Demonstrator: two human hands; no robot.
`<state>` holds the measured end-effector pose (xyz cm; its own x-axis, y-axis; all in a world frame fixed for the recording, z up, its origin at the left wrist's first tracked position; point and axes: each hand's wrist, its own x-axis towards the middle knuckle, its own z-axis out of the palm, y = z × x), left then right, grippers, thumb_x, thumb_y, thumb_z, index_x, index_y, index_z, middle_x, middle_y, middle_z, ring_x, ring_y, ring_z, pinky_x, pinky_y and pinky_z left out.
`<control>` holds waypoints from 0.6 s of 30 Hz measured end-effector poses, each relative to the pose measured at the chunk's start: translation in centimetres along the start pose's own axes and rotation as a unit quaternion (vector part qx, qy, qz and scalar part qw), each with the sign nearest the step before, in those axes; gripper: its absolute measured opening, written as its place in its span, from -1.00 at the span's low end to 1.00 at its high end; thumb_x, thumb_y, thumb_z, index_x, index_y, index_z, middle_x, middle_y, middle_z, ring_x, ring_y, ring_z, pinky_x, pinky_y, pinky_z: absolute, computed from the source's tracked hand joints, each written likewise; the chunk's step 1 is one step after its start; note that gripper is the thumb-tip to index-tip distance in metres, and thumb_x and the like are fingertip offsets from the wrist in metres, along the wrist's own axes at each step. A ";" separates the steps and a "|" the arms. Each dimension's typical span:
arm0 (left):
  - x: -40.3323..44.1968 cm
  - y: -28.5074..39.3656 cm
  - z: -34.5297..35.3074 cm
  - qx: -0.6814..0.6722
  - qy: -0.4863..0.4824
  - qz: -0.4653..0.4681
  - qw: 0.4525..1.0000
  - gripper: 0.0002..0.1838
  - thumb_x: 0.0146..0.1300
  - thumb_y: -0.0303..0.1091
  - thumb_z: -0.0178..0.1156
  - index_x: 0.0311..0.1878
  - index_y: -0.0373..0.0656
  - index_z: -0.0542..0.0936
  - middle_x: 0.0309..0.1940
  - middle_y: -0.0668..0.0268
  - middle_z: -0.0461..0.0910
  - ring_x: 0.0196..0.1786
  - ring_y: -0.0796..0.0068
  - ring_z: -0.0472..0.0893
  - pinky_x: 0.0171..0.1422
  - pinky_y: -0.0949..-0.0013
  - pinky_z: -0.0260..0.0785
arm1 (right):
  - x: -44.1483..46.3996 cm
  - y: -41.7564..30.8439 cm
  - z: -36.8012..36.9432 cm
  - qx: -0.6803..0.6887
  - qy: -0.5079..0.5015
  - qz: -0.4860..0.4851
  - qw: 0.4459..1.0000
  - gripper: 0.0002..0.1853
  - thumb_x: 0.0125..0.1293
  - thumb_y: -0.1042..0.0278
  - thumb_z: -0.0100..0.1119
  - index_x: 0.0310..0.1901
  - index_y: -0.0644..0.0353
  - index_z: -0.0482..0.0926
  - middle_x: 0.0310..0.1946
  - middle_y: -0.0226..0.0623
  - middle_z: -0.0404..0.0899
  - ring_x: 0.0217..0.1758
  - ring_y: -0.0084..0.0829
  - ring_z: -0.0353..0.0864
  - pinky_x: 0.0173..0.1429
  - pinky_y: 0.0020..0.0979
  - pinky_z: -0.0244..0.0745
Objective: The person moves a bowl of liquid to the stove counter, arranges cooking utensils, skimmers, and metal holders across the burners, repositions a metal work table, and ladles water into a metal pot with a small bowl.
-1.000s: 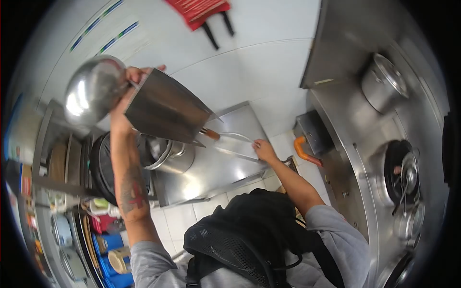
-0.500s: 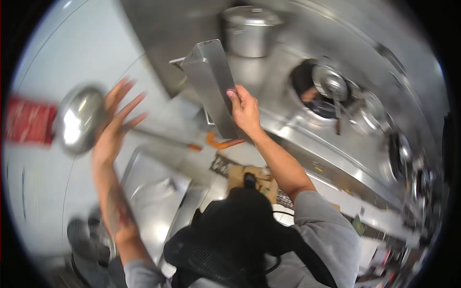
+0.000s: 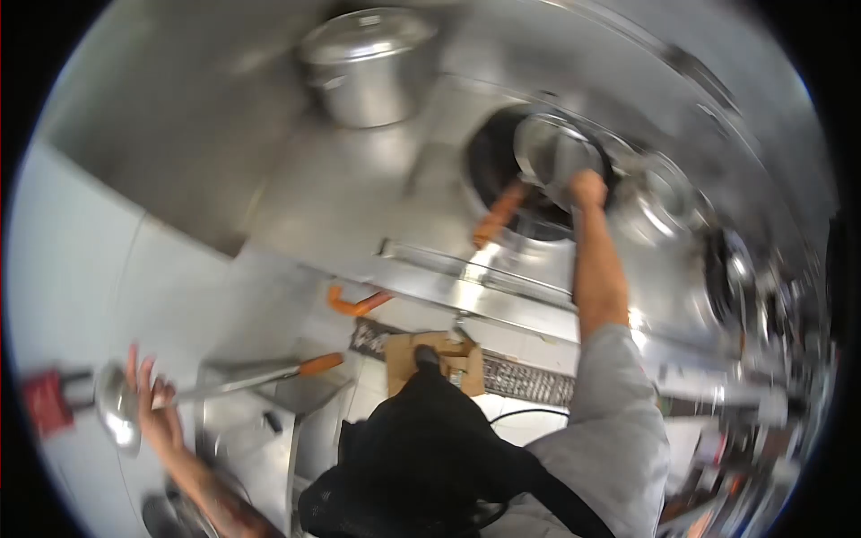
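Note:
At the lower left, my left hand [image 3: 154,403] holds a large ladle [image 3: 117,411] near its round metal bowl, some fingers extended. Its shaft runs rightward to a wooden grip [image 3: 321,363]. My right hand [image 3: 588,189] is closed over the right side of a dark wok [image 3: 491,157] on the stove; a blurred grey metal piece at its fingers is too smeared to identify. A round metal strainer or ladle [image 3: 535,148] lies in the wok, with an orange-brown handle [image 3: 499,215] over the near rim.
A lidded steel pot [image 3: 369,85] stands at the back of the steel counter [image 3: 332,193]. More metal pans [image 3: 664,197] are to the right of the wok. An orange pipe [image 3: 345,303] sits below the counter edge, above flattened cardboard [image 3: 466,372] on the floor.
The view has swung right toward the stove. My right hand has moved from the angular metal container to the wok; that container is no longer clearly visible. The ladle and my left hand appear lower.

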<state>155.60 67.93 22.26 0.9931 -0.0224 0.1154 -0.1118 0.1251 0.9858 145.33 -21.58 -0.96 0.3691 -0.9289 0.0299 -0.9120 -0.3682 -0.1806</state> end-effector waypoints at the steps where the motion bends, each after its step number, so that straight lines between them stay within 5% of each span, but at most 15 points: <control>1: -0.5 -0.3 1.1 -0.001 0.056 0.001 0.998 -0.36 0.38 -0.38 0.14 0.51 -0.18 0.26 0.09 0.32 0.56 -0.40 0.80 0.36 -0.31 0.69 0.21 | -1.8 -0.5 -1.3 -0.055 -0.005 -0.016 0.998 -0.62 0.35 0.03 0.13 -0.07 0.16 0.72 0.02 -0.07 0.69 0.10 -0.04 0.70 0.11 -0.08 0.63; 2: -0.8 -1.1 0.8 -0.012 0.081 -0.015 0.997 -0.43 0.40 -0.37 0.10 0.47 -0.17 0.32 0.00 0.36 0.58 -0.43 0.81 0.33 -0.32 0.69 0.22 | 3.0 2.7 5.0 -0.116 0.024 -0.099 0.988 -0.62 0.36 -0.02 0.13 -0.12 0.13 0.73 -0.05 -0.11 0.71 0.04 -0.06 0.72 0.02 -0.08 0.66; 3: -1.1 -0.9 1.8 0.017 0.031 -0.007 0.999 -0.46 0.43 -0.35 0.06 0.46 -0.16 0.34 -0.05 0.39 0.59 -0.45 0.82 0.32 -0.33 0.66 0.25 | -1.0 0.6 1.6 -0.128 0.062 -0.090 0.986 -0.74 0.38 0.12 0.11 -0.23 0.06 0.72 -0.15 -0.22 0.72 -0.07 -0.21 0.76 -0.11 -0.16 0.69; 4: -1.6 -0.9 2.9 0.008 0.069 -0.023 0.997 -0.49 0.44 -0.37 0.01 0.44 -0.17 0.35 -0.06 0.40 0.59 -0.45 0.79 0.32 -0.35 0.65 0.24 | 8.3 6.7 11.0 -0.323 0.169 -0.245 0.898 -0.81 0.39 0.26 0.08 -0.28 -0.01 0.70 -0.27 -0.31 0.71 -0.23 -0.39 0.76 -0.25 -0.26 0.67; 5: -2.0 -1.8 3.1 -0.016 0.060 -0.015 0.998 -0.49 0.40 -0.43 0.00 0.42 -0.17 0.37 -0.08 0.40 0.59 -0.46 0.75 0.30 -0.37 0.63 0.21 | 10.1 6.9 10.1 -0.336 0.130 -0.308 0.880 -0.84 0.37 0.34 0.08 -0.29 -0.04 0.67 -0.36 -0.36 0.68 -0.36 -0.49 0.72 -0.40 -0.32 0.61; 7: -1.4 -3.1 3.4 -0.075 0.038 -0.044 0.995 -0.53 0.44 -0.45 -0.04 0.40 -0.18 0.39 -0.17 0.35 0.57 -0.45 0.68 0.27 -0.35 0.59 0.20 | 13.8 6.0 9.9 -0.590 0.253 -0.396 0.656 -0.81 0.38 0.32 0.06 -0.15 0.01 0.70 -0.29 -0.30 0.71 -0.26 -0.44 0.74 -0.32 -0.23 0.62; 9: -1.4 -4.8 4.5 -0.123 0.066 -0.052 0.989 -0.65 0.51 -0.32 0.03 0.27 -0.20 0.49 -0.26 0.36 0.54 -0.45 0.68 0.26 -0.36 0.57 0.17 | 7.1 -3.0 2.9 -0.206 0.129 -0.197 0.950 -0.68 0.41 0.16 0.09 -0.09 0.24 0.67 -0.21 -0.08 0.71 -0.16 -0.16 0.72 -0.13 -0.12 0.59; 10: -1.5 -6.5 4.9 -0.154 0.091 -0.065 0.982 -0.65 0.51 -0.25 0.05 0.24 -0.22 0.50 -0.30 0.38 0.53 -0.47 0.67 0.24 -0.35 0.53 0.19 | 1.0 -9.2 -2.7 -0.012 0.150 -0.088 0.985 -0.58 0.42 0.08 0.10 -0.06 0.35 0.65 -0.16 0.03 0.71 -0.10 -0.03 0.72 -0.04 -0.06 0.57; 12: -1.7 -9.5 5.8 -0.206 0.124 -0.079 0.967 -0.64 0.53 -0.16 0.07 0.17 -0.24 0.51 -0.35 0.39 0.51 -0.48 0.66 0.23 -0.35 0.52 0.18 | -10.3 -19.5 -7.7 0.183 0.222 -0.322 0.902 -0.50 0.38 0.00 0.18 -0.05 0.41 0.63 -0.16 0.08 0.69 -0.12 0.10 0.68 -0.02 0.01 0.53; 13: -1.9 -10.7 6.1 -0.223 0.134 -0.087 0.962 -0.65 0.53 -0.14 0.07 0.14 -0.23 0.52 -0.36 0.39 0.50 -0.47 0.66 0.23 -0.36 0.54 0.15 | -13.0 -22.8 -3.6 0.206 0.131 -0.434 0.867 -0.51 0.35 0.04 0.25 0.05 0.36 0.61 -0.16 0.06 0.70 -0.13 0.04 0.67 0.00 -0.03 0.51; 16: -2.1 -13.4 3.9 -0.289 0.144 -0.093 0.942 -0.61 0.53 -0.11 0.07 0.15 -0.26 0.52 -0.32 0.37 0.51 -0.43 0.65 0.29 -0.26 0.47 0.28 | -40.2 -27.7 -5.0 0.180 -0.275 -0.735 0.593 -0.21 0.21 0.26 0.39 0.45 0.20 0.27 0.42 0.02 0.30 0.32 -0.15 0.44 0.37 -0.23 0.36; 17: -2.1 -13.7 2.8 -0.296 0.148 -0.088 0.939 -0.61 0.53 -0.11 0.07 0.15 -0.26 0.52 -0.32 0.37 0.51 -0.43 0.65 0.29 -0.26 0.47 0.28 | -46.5 -27.6 -2.4 0.218 -0.282 -0.785 0.506 -0.11 0.10 0.11 0.51 0.43 0.16 0.28 0.19 -0.07 0.55 0.19 -0.04 0.58 0.22 -0.13 0.47; 18: -2.1 -13.6 1.1 -0.297 0.144 -0.083 0.940 -0.57 0.49 -0.10 0.13 0.16 -0.28 0.51 -0.27 0.32 0.53 -0.35 0.57 0.38 -0.19 0.39 0.35 | -50.9 -27.1 -2.7 0.111 -0.443 -0.661 0.595 -0.22 0.21 0.12 0.42 0.40 0.12 0.27 -0.12 -0.09 0.66 -0.06 -0.03 0.67 0.02 -0.14 0.54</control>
<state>154.97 65.20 8.73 0.9733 0.1677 -0.1569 0.0017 0.6780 0.7351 150.75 35.61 5.07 0.7767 0.5896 -0.2218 0.2911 -0.6482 -0.7037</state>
